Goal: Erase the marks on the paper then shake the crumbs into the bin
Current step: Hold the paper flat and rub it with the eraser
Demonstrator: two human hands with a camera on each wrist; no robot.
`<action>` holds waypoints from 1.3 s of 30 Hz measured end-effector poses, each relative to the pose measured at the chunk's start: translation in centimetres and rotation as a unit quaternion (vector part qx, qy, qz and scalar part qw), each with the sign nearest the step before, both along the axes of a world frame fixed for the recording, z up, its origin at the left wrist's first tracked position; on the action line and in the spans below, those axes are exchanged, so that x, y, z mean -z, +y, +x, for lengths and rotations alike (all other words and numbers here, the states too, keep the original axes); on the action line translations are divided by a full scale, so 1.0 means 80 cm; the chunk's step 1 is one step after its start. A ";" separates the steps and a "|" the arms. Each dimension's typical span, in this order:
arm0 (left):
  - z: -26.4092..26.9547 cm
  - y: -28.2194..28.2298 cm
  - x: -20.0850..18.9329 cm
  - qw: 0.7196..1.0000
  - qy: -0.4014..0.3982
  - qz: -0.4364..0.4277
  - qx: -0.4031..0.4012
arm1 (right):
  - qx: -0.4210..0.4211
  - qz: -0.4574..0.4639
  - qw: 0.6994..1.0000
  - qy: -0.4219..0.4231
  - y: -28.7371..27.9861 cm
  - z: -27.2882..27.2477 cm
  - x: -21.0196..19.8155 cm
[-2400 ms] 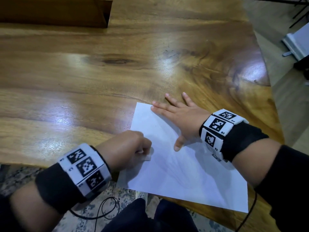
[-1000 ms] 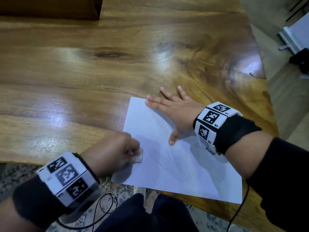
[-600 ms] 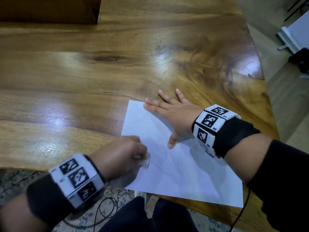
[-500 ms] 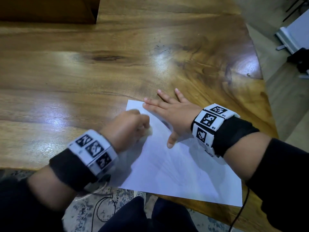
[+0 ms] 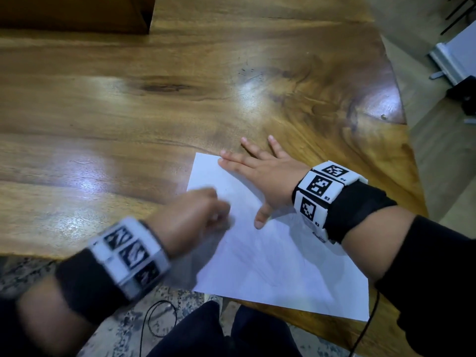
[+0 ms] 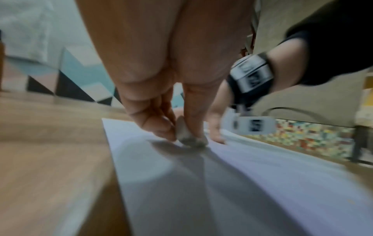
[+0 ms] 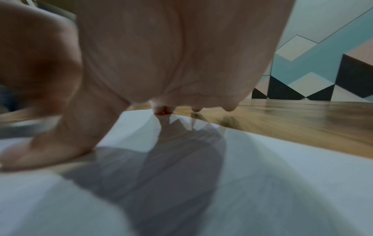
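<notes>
A white sheet of paper (image 5: 278,261) with faint pencil marks lies at the near edge of the wooden table (image 5: 128,112). My left hand (image 5: 195,217) pinches a small worn white eraser (image 6: 186,135) between thumb and fingers and presses it on the paper (image 6: 242,183) near its left side; the hand is blurred by motion. My right hand (image 5: 257,173) lies flat with fingers spread on the sheet's far corner, thumb on the paper (image 7: 282,183). No bin is in view.
A dark wooden block (image 5: 74,14) stands at the table's far left. The table's right edge drops to the floor, where white and black equipment (image 5: 461,60) sits. A black cable (image 5: 154,323) hangs below the near edge by my legs.
My left hand has rubbed the eraser back and forth across the paper's left part: up toward the far corner, then back down a little. The right hand has stayed flat on the sheet.
</notes>
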State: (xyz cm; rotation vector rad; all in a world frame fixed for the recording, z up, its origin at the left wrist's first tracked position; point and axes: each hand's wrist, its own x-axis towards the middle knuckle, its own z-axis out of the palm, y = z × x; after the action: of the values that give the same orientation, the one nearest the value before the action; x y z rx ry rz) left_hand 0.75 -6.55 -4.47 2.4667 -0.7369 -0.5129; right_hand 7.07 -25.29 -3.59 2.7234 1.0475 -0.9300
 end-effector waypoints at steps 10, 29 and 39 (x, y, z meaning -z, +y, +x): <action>-0.016 0.008 -0.001 1.000 0.003 -0.001 -0.031 | -0.002 0.005 1.000 -0.002 -0.001 0.000 0.001; 0.022 -0.024 -0.012 0.998 -0.018 0.015 -0.050 | -0.003 0.004 1.000 -0.006 -0.002 0.001 0.003; 0.005 -0.020 -0.008 0.998 0.003 -0.001 -0.058 | -0.001 0.007 1.000 -0.004 -0.003 0.001 0.003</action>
State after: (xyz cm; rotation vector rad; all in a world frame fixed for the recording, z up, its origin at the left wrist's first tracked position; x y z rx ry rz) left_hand 1.17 -8.17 -3.84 2.4881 -0.5873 -0.4745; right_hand 7.14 -25.53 -3.79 2.7346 1.0588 -0.9147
